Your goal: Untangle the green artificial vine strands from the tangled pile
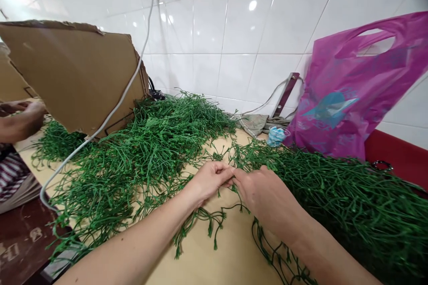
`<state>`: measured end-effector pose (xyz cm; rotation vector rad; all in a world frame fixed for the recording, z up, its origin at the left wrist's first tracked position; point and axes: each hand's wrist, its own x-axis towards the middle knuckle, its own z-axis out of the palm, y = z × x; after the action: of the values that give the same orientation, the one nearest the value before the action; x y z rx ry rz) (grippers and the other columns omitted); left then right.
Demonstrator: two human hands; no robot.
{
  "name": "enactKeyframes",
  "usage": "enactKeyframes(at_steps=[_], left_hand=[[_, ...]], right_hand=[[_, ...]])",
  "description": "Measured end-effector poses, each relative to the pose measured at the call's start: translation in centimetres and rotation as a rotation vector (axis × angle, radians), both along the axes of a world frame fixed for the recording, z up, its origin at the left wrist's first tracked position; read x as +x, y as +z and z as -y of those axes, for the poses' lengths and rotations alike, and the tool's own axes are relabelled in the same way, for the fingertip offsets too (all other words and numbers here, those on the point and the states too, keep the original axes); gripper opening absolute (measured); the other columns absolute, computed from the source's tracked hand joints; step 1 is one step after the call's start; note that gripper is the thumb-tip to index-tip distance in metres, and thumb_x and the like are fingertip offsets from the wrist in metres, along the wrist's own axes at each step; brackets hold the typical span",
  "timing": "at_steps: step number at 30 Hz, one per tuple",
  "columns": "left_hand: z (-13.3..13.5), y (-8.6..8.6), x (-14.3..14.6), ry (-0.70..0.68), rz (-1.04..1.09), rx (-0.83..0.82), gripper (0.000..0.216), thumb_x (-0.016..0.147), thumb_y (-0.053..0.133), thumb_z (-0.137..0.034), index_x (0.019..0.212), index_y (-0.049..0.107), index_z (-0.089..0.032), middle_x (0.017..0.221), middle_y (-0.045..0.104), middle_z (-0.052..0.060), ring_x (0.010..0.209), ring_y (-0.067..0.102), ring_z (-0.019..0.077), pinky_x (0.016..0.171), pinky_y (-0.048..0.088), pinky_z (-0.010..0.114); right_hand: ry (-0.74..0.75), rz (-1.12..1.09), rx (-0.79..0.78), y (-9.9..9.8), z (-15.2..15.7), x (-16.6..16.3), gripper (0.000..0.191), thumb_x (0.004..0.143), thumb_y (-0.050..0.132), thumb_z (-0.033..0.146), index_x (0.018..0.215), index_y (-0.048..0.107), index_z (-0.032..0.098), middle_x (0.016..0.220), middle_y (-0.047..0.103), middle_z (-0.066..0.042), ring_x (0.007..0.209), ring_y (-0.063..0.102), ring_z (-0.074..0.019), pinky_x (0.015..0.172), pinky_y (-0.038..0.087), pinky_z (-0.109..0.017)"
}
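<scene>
My left hand (210, 179) and my right hand (257, 187) meet fingertip to fingertip above the table, both closed in a pinch. Between them is a thin green plastic-looking stem, mostly hidden by the fingers. Short green stem ends (214, 220) with small forked tips hang or lie just below my left hand. A large loose heap of such green stems (160, 136) spreads to the left and behind. A second heap (354, 191) lies on the right, partly behind my right forearm.
On the pale tabletop (200, 258) a brown cardboard sheet (73, 71) stands at the left, with a grey cable (123, 93) crossing before it. Another person's hand (25, 118) shows beyond. A pink plastic bag (347, 93) and crumpled blue-white item (276, 136) sit near the tiled wall.
</scene>
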<state>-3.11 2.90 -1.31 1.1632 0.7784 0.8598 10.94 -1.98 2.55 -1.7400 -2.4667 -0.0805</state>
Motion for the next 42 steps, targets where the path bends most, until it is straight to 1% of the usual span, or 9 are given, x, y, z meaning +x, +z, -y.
enactKeyframes(at_steps=[9,18,22,26,29,32,34,38,42], left_hand=[[-0.1,-0.2,0.2,-0.001,-0.049,0.122,0.035,0.069,0.078,-0.048,0.063,0.066,-0.016,0.061,0.062,0.000,0.061,0.051,0.0122,0.065,0.038,0.024],[0.9,-0.3,0.8,-0.127,0.173,-0.065,0.032,0.070,0.083,-0.040,0.069,0.064,-0.013,0.065,0.064,0.001,0.065,0.058,0.0102,0.072,0.046,0.023],[1.4,-0.3,1.5,-0.003,0.359,-0.319,0.024,0.070,0.085,-0.023,0.073,0.064,-0.012,0.070,0.066,-0.001,0.068,0.063,0.0092,0.078,0.052,0.024],[1.1,0.0,2.0,0.203,0.406,-0.467,0.014,0.088,0.064,-0.006,0.076,0.061,-0.013,0.068,0.065,-0.001,0.060,0.064,0.0081,0.074,0.057,0.026],[0.5,0.1,1.8,0.279,0.412,-0.475,0.021,0.096,0.051,-0.008,0.077,0.059,-0.013,0.065,0.065,0.000,0.060,0.067,0.0090,0.078,0.059,0.028],[0.3,0.2,1.6,0.253,0.417,-0.385,0.012,0.093,0.060,-0.013,0.081,0.058,-0.015,0.071,0.071,0.002,0.066,0.071,0.0123,0.077,0.058,0.029],[0.6,0.1,1.5,0.184,0.401,-0.238,0.016,0.086,0.072,-0.019,0.081,0.056,-0.016,0.077,0.074,0.002,0.068,0.071,0.0123,0.075,0.057,0.026],[1.1,0.0,1.5,0.096,0.333,0.006,0.031,0.074,0.083,-0.031,0.076,0.056,-0.017,0.074,0.074,-0.001,0.072,0.069,0.0103,0.078,0.052,0.022],[1.3,-0.1,1.7,0.102,0.309,0.115,0.030,0.072,0.084,-0.033,0.074,0.058,-0.017,0.070,0.070,-0.004,0.071,0.064,0.0078,0.076,0.048,0.020]], right_hand=[[-0.006,-0.232,-0.086,-0.7,-0.1,0.8,0.028,0.094,0.036,0.011,0.079,0.057,0.020,0.069,0.067,-0.004,0.060,0.060,-0.0168,0.059,0.038,-0.029],[0.052,-0.660,-0.142,-2.1,0.9,2.4,0.030,0.098,0.031,0.030,0.070,0.039,0.023,0.067,0.045,0.003,0.064,0.046,-0.0134,0.059,0.040,-0.024],[0.123,-0.793,-0.117,-2.7,0.7,3.1,0.030,0.097,0.035,0.032,0.068,0.033,0.024,0.066,0.036,0.004,0.062,0.038,-0.0129,0.058,0.036,-0.024],[0.234,-0.857,-0.127,-2.6,1.5,2.5,0.028,0.097,0.037,0.029,0.070,0.038,0.023,0.067,0.038,0.004,0.064,0.041,-0.0122,0.061,0.036,-0.024],[0.409,-0.840,-0.259,-2.2,2.8,0.9,0.029,0.097,0.041,0.027,0.069,0.042,0.022,0.061,0.037,0.006,0.057,0.039,-0.0100,0.056,0.033,-0.023],[0.518,-0.882,-0.374,-1.3,3.4,0.4,0.030,0.097,0.044,0.027,0.067,0.043,0.021,0.058,0.034,0.007,0.053,0.034,-0.0089,0.052,0.029,-0.024],[0.395,-1.025,-0.290,-0.6,3.2,1.3,0.031,0.095,0.049,0.029,0.066,0.044,0.022,0.060,0.035,0.006,0.056,0.035,-0.0101,0.053,0.030,-0.025],[-0.095,-1.445,0.025,-0.2,1.6,4.1,0.029,0.092,0.057,0.039,0.070,0.047,0.023,0.065,0.034,0.005,0.059,0.030,-0.0125,0.053,0.027,-0.026],[-0.157,-1.503,-0.101,-1.3,0.8,4.3,0.030,0.087,0.063,0.046,0.072,0.052,0.023,0.062,0.035,0.006,0.057,0.031,-0.0115,0.052,0.029,-0.025]])
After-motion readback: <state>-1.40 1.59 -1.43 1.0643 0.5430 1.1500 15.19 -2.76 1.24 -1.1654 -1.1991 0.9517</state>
